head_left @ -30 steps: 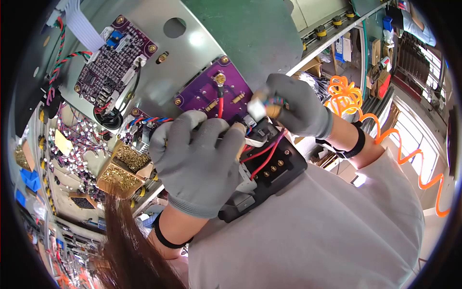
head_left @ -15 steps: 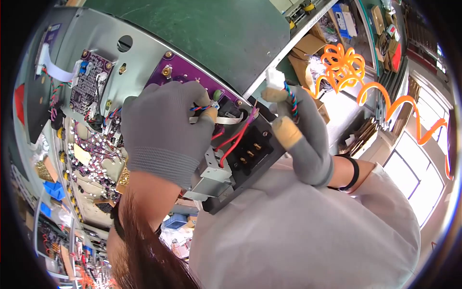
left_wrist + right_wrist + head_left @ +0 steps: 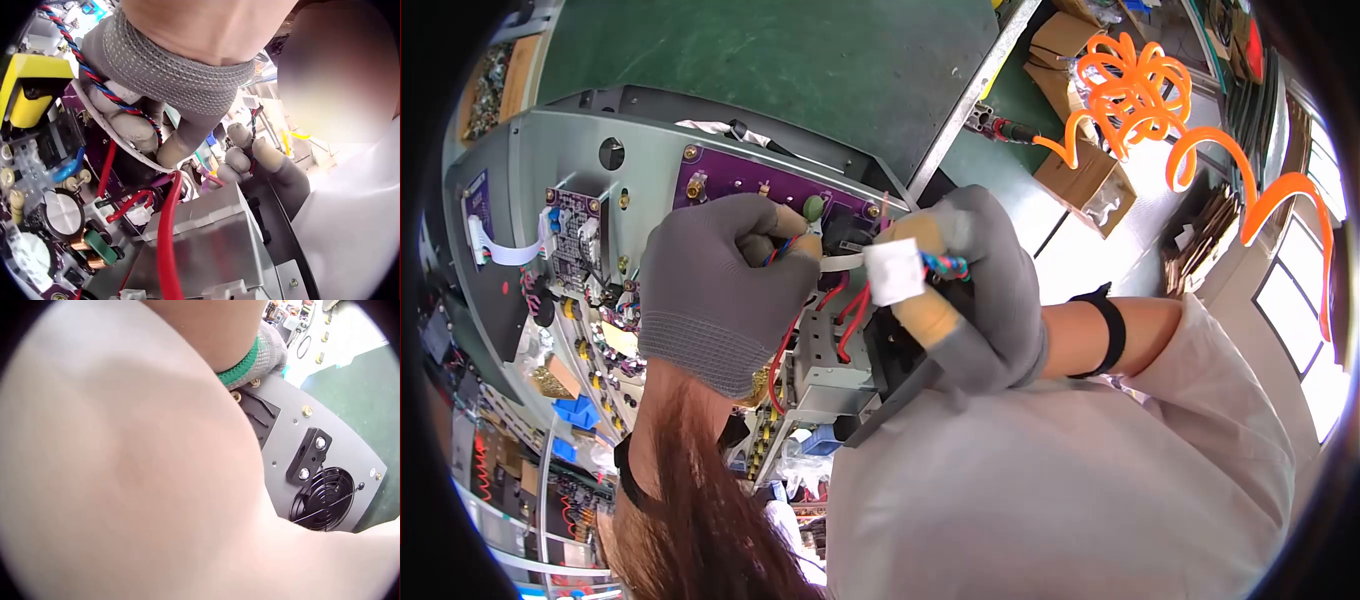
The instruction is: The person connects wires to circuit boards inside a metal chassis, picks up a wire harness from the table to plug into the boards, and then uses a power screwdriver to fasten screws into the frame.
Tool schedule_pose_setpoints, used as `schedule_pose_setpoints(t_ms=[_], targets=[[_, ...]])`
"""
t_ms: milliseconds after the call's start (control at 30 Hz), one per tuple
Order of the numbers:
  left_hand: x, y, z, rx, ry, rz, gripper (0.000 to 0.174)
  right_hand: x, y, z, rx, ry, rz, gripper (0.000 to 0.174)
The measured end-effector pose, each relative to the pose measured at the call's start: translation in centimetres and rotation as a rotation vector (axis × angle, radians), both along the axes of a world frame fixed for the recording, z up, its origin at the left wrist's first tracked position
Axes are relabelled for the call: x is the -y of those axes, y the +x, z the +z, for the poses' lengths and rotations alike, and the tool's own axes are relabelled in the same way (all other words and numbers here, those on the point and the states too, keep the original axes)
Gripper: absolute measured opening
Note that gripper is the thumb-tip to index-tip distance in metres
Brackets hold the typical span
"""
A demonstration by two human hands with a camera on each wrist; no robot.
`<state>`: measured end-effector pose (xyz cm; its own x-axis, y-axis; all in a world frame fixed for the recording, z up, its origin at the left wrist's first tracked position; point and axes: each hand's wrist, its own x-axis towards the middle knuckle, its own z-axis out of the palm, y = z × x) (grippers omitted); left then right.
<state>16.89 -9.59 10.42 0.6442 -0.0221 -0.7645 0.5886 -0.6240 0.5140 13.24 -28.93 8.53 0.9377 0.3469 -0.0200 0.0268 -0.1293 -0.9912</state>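
Note:
In the head view, the gloved left hand (image 3: 725, 280) pinches a twisted red, blue and black cable (image 3: 94, 76) beside a purple circuit board (image 3: 730, 178). The gloved right hand (image 3: 990, 300) grips the same kind of twisted wires near a white connector (image 3: 895, 271), which sits between thumb and fingertips. Below the hands are a silver metal box (image 3: 832, 368) and red wires (image 3: 167, 237). A white band (image 3: 841, 263) runs between the hands. The left wrist view shows the right hand's curled fingers (image 3: 269, 155) past the box.
A green work surface (image 3: 770, 60) lies behind the metal chassis (image 3: 528, 170). An orange coiled hose (image 3: 1180, 165) hangs at the right above a cardboard box (image 3: 1080, 190). Wires and blue bins (image 3: 578, 412) are at the left. A fan (image 3: 325, 499) shows on the chassis.
The right hand has come back left toward the left hand with the white connector. The chassis now appears further left and more tilted, and the left hand keeps its pinch on the cable.

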Motion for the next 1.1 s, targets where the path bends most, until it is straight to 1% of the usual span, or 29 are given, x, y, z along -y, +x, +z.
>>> schedule_pose_setpoints(t_ms=[33,67,100,133,167,200,233,300,367,433,500,567,633,767,833,867,900,967,1000,1033,1100], targets=[[0.1,0.0,0.1,0.046,0.019,-0.033,0.012,0.0,-0.2,0.1,-0.001,0.005,-0.009,0.033],[0.0,0.2,0.1,0.072,0.038,-0.086,0.012,0.1,-0.1,0.3,-0.099,-0.004,-0.038,0.033],[-0.1,0.4,0.2,0.071,0.043,-0.095,0.012,0.2,-0.1,0.3,-0.196,-0.014,-0.069,0.033],[-0.1,0.6,0.3,0.028,0.019,-0.067,0.012,-0.1,-0.2,0.0,-0.235,0.063,-0.136,0.032],[-0.2,0.7,0.3,-0.018,-0.007,-0.042,0.011,-0.2,-0.2,-0.3,-0.237,0.064,-0.148,0.032],[-0.3,0.8,0.2,0.062,0.014,-0.121,0.010,-0.1,-0.1,-0.7,-0.169,0.074,-0.136,0.032],[-0.1,0.9,0.1,0.055,0.014,-0.128,0.010,-0.1,-0.2,-1.0,-0.101,0.085,-0.120,0.031],[0.1,1.2,0.0,0.123,0.094,-0.242,0.008,-0.2,-0.4,-1.3,-0.129,0.127,-0.140,0.031],[0.2,1.1,-0.2,0.160,0.065,-0.275,0.007,0.1,0.3,-1.0,-0.020,0.070,-0.095,0.031],[0.5,1.4,0.1,0.153,0.173,-0.358,0.010,0.2,0.7,-0.9,0.009,0.076,-0.081,0.030],[0.7,1.5,-0.1,0.113,0.173,-0.336,0.011,-0.1,0.1,-1.3,-0.034,0.115,-0.127,0.029],[0.8,1.3,-0.3,0.074,0.174,-0.313,0.013,0.0,0.2,-1.4,-0.021,0.114,-0.120,0.029],[1.0,1.5,-0.4,0.022,0.255,-0.369,0.015,0.0,0.2,-1.3,-0.007,0.115,-0.104,0.030],[1.1,2.3,-0.3,0.018,0.260,-0.411,0.014,-0.1,0.2,-1.3,0.009,0.113,-0.114,0.030],[0.7,2.8,-1.2,-0.236,0.153,-0.146,0.011,-0.1,0.2,-1.3,0.037,0.104,-0.096,0.030],[1.0,3.6,-0.9,-0.321,0.173,-0.183,0.010,-0.1,0.1,-1.2,0.049,0.100,-0.121,0.029],[0.8,3.3,-0.7,-0.317,0.178,-0.180,0.010,-0.1,0.1,-1.2,0.062,0.097,-0.145,0.029],[0.5,2.8,-0.2,0.076,0.160,-0.494,0.014,-0.1,-0.1,-1.0,0.021,0.090,-0.151,0.028],[0.3,3.2,0.2,-0.094,0.156,-0.465,0.015,0.0,-0.1,-0.9,-0.025,0.078,-0.160,0.027],[0.1,3.3,0.4,-0.094,0.162,-0.463,0.015,0.0,-0.1,-0.9,-0.024,0.084,-0.158,0.027],[-0.6,3.2,0.8,-0.082,0.048,-0.403,0.017,0.2,0.0,-0.8,-0.007,0.043,-0.143,0.025]])
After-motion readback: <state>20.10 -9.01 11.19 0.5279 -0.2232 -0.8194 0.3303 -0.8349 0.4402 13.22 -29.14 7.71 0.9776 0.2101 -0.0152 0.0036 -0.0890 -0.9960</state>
